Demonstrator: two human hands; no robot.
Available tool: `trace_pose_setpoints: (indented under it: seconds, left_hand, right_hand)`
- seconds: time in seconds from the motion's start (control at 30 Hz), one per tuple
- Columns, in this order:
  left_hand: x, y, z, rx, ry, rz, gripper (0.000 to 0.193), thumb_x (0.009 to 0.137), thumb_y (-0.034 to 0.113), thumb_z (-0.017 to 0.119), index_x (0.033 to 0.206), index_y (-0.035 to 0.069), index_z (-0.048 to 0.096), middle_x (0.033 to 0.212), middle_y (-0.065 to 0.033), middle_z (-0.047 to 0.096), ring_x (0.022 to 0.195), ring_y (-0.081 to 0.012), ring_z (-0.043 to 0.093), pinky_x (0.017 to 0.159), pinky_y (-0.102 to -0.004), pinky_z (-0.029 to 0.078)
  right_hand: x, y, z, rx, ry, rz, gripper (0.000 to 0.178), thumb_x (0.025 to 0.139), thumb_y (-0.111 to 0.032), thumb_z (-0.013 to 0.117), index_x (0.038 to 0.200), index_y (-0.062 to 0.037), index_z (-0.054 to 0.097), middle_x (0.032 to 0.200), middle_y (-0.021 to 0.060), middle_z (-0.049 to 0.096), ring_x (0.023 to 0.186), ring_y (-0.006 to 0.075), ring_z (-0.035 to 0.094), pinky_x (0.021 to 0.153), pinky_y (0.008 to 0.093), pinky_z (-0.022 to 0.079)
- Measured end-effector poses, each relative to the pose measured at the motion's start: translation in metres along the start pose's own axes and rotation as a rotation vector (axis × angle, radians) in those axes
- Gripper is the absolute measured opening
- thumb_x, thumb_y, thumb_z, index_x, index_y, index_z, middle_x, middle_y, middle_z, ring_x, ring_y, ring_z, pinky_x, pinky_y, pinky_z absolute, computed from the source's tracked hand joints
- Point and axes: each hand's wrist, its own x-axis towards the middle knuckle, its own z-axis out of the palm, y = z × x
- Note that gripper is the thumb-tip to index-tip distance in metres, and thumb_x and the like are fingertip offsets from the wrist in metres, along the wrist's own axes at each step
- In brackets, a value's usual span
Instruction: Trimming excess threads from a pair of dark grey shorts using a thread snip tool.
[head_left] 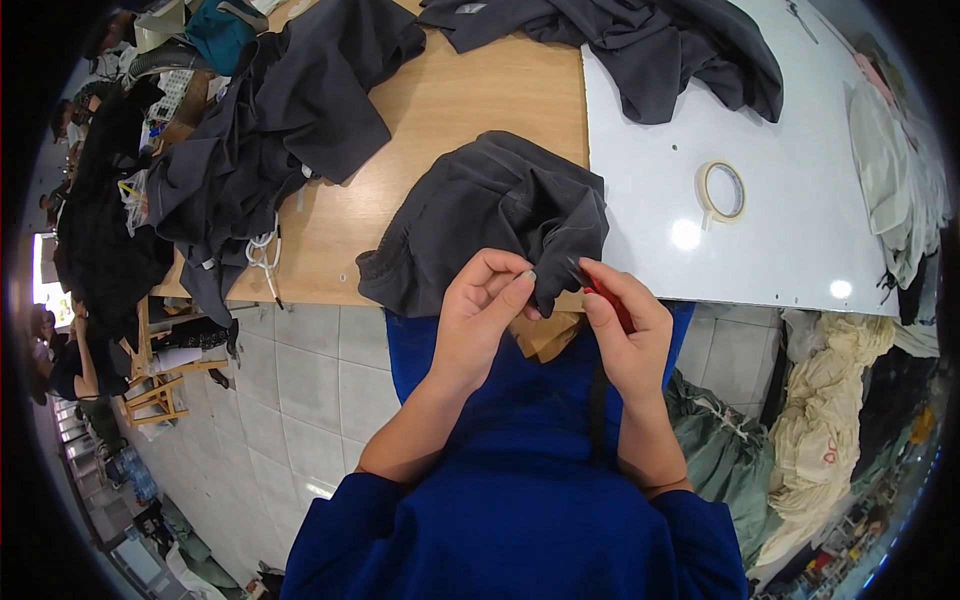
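A dark grey garment [470, 200] with a gathered elastic edge lies bunched on the table's near edge in front of me. My left hand [487, 305] pinches a bit of its cloth between thumb and forefinger. Close beside it, my right hand [628, 325] is closed around a small red-handled tool [612, 306], whose dark pointed tip is directed at the cloth. The fingers cover most of the tool, so its exact kind is hidden.
More dark grey garments [290, 110] are heaped on the wooden table [480, 90] at the left, and others [650, 50] lie at the far side. A tape roll [722, 192] rests on the white board [780, 250]. Cream cloth sacks [825, 410] stand at the right.
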Motion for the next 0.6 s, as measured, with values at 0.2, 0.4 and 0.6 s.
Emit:
trace_pose_setpoints:
  seconds: [0.2, 0.4, 0.6]
  left_hand:
    - [-0.002, 0.005, 0.003, 0.032, -0.001, -0.043, 0.019, 0.091, 0.009, 0.053, 0.109, 0.004, 0.049, 0.082, -0.0050, 0.063, 0.069, -0.0078, 0.058, 0.066, -0.0195, 0.046]
    - [-0.004, 0.014, 0.007, 0.217, 0.043, 0.034, 0.030, 0.091, 0.008, 0.054, 0.119, 0.004, 0.044, 0.074, -0.0033, 0.063, 0.059, -0.0039, 0.054, 0.056, -0.0159, 0.042]
    - [-0.001, 0.023, 0.009, 0.368, 0.064, 0.056, 0.033, 0.089, 0.005, 0.055, 0.120, 0.004, 0.044, 0.061, 0.0011, 0.055, 0.051, -0.0012, 0.045, 0.050, -0.0150, 0.037]
  right_hand:
    - [0.003, -0.008, 0.002, -0.047, -0.038, -0.105, 0.027, 0.073, -0.004, 0.069, 0.101, -0.0036, 0.066, 0.079, 0.0065, 0.061, 0.070, 0.0130, 0.056, 0.063, 0.0218, 0.043]
    - [0.006, -0.024, -0.007, -0.617, -0.040, -0.407, 0.027, 0.065, -0.012, 0.074, 0.092, -0.0113, 0.070, 0.081, 0.0011, 0.062, 0.073, 0.0167, 0.053, 0.070, 0.0279, 0.039]
    - [0.010, -0.022, -0.018, -0.701, -0.118, -0.499, 0.028, 0.064, -0.015, 0.073, 0.091, -0.0139, 0.070, 0.084, -0.0030, 0.061, 0.077, 0.0162, 0.050, 0.075, 0.0300, 0.034]
